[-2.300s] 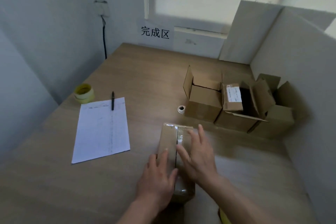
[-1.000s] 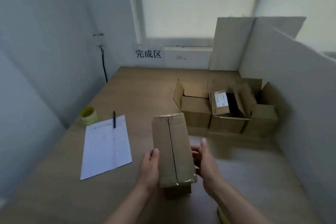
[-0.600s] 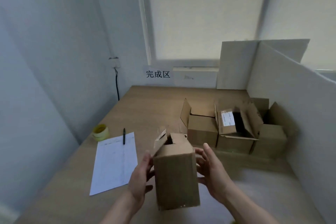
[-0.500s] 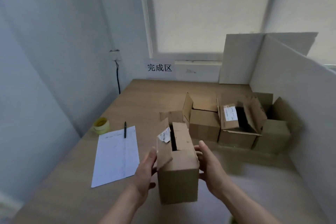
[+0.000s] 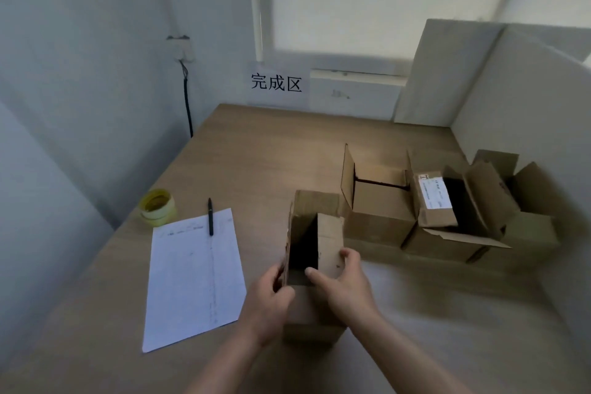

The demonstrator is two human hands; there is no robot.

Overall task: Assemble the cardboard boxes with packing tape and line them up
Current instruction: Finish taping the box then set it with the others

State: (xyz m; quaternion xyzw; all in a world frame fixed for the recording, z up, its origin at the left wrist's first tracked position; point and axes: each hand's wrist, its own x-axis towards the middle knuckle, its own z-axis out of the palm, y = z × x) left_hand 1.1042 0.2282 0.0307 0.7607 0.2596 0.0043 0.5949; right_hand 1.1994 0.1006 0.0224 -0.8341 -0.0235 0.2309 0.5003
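At the far left of the wooden table (image 5: 256, 150), close to the pale wall, sits a yellow roll of tape (image 5: 157, 207), round and squat with a hollow middle. Just beside it lies a flat white sheet of paper (image 5: 192, 275), long and rectangular, printed with faint lines, and a slim black pen (image 5: 210, 216) rests across its top edge. Next comes the left hand (image 5: 265, 304), its fingers curled round the left flap of the box (image 5: 315, 265), pinching the thin cardboard edge. This box stands upright on the table near the front, plain brown corrugated card, open at the top with a dark hollow inside and one flap raised at the back. The right hand (image 5: 347, 289) grips the right flap, thumb on the inner edge and fingers bent over the outer face. Behind and to the right, three more open boxes stand in a row (image 5: 377, 221), touching one another, their flaps sticking up at loose angles; the middle one carries a white label (image 5: 432, 192) on a folded flap. On the back wall hangs a white sign (image 5: 276, 84) with black characters, and smooth white boards (image 5: 524, 112) fence the right side.
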